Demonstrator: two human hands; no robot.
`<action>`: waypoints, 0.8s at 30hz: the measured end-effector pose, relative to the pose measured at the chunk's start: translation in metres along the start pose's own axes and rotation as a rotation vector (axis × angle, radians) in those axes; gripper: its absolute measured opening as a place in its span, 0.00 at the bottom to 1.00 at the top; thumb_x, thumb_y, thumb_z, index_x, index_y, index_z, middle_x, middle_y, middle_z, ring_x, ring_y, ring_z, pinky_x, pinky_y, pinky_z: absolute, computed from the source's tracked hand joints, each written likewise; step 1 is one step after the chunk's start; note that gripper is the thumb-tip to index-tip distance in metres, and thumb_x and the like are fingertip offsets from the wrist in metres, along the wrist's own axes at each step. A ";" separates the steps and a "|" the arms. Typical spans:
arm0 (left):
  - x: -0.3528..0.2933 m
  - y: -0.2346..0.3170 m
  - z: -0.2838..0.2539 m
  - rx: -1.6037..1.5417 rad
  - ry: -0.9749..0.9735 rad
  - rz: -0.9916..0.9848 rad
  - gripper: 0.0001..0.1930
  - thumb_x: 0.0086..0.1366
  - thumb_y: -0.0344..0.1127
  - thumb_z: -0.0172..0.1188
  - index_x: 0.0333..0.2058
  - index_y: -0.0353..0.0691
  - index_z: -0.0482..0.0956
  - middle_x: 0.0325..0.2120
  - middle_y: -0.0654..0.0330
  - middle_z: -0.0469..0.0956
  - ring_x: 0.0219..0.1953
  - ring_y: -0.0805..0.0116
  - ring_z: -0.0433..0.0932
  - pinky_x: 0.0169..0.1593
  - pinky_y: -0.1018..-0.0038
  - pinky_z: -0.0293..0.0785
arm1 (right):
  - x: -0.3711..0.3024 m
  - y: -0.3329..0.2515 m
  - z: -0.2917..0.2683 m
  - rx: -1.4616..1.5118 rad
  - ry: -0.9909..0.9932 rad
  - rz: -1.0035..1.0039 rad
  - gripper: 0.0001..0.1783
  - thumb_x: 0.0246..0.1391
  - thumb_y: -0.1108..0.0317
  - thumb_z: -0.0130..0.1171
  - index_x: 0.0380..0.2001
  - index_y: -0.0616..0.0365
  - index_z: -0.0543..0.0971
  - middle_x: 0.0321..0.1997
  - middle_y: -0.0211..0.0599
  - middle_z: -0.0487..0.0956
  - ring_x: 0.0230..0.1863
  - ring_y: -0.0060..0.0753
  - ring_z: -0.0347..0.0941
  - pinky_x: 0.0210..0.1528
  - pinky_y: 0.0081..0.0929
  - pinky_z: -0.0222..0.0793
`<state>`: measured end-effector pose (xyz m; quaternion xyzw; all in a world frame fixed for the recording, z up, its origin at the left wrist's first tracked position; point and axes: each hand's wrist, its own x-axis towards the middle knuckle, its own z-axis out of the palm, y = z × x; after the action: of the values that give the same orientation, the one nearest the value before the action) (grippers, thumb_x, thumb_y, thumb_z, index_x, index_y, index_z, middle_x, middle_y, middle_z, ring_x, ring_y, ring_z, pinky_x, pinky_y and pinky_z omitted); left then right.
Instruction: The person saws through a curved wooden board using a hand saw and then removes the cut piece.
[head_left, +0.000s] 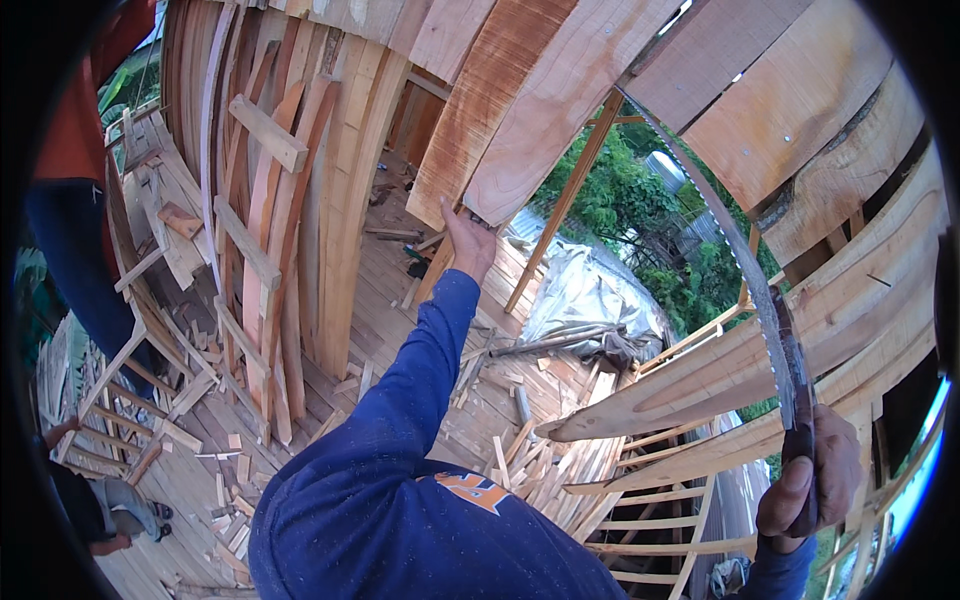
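Note:
My right hand (825,475) is closed around the dark handle of a handsaw (745,250). Its long toothed blade rises up and to the left, and its tip reaches the edge of the boards overhead. My left arm stretches forward in a blue sleeve. At its end, my left hand (468,242) grips the lower end of a reddish-brown wooden plank (560,110), thumb on the near side; the other fingers are partly hidden behind the wood. A darker, rough-sawn plank (490,100) lies along its left side.
More boards (790,110) form a wall at upper right, with long planks (700,370) below. Upright timbers (330,220) stand at left. Wood offcuts (540,450) litter the plank floor, near a silvery tarp (600,290). Another person (75,230) stands at far left; one more (100,510) is lower left.

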<state>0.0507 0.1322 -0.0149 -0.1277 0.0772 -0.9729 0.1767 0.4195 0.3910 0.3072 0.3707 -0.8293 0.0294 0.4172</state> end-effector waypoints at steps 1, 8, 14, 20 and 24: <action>0.009 0.001 0.004 0.097 0.005 -0.006 0.43 0.56 0.63 0.49 0.61 0.41 0.47 0.59 0.49 0.52 0.60 0.53 0.56 0.59 0.48 0.53 | 0.001 0.001 -0.001 0.046 -0.039 -0.001 0.23 0.51 0.55 0.46 0.22 0.69 0.74 0.24 0.46 0.75 0.24 0.37 0.69 0.29 0.27 0.60; 0.023 0.003 0.031 0.387 0.065 -0.010 0.43 0.56 0.68 0.45 0.61 0.43 0.48 0.61 0.52 0.51 0.62 0.56 0.53 0.61 0.52 0.52 | 0.013 -0.002 -0.010 0.043 -0.077 0.015 0.23 0.50 0.55 0.45 0.20 0.68 0.72 0.20 0.45 0.72 0.23 0.36 0.67 0.27 0.27 0.59; 0.017 0.005 0.038 0.397 0.007 -0.054 0.42 0.59 0.66 0.41 0.62 0.39 0.47 0.61 0.54 0.53 0.62 0.59 0.54 0.63 0.64 0.51 | 0.002 0.008 -0.015 -0.004 -0.040 0.058 0.26 0.54 0.53 0.43 0.24 0.70 0.74 0.22 0.46 0.73 0.22 0.36 0.67 0.25 0.29 0.59; 0.005 -0.001 0.052 0.475 0.104 -0.020 0.45 0.58 0.68 0.41 0.62 0.39 0.45 0.62 0.54 0.50 0.63 0.60 0.51 0.64 0.64 0.47 | 0.005 0.002 -0.011 -0.086 0.014 0.094 0.30 0.56 0.49 0.41 0.29 0.73 0.75 0.25 0.49 0.75 0.25 0.40 0.70 0.28 0.31 0.62; 0.003 0.006 0.055 0.529 0.199 -0.034 0.48 0.55 0.71 0.42 0.63 0.39 0.43 0.64 0.55 0.44 0.65 0.61 0.44 0.65 0.64 0.40 | 0.005 0.000 -0.018 -0.064 -0.062 0.085 0.28 0.56 0.50 0.41 0.27 0.70 0.75 0.25 0.47 0.75 0.25 0.39 0.70 0.29 0.32 0.62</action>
<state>0.0654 0.1198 0.0371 0.0175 -0.1644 -0.9698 0.1792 0.4295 0.3946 0.3220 0.3224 -0.8573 0.0093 0.4012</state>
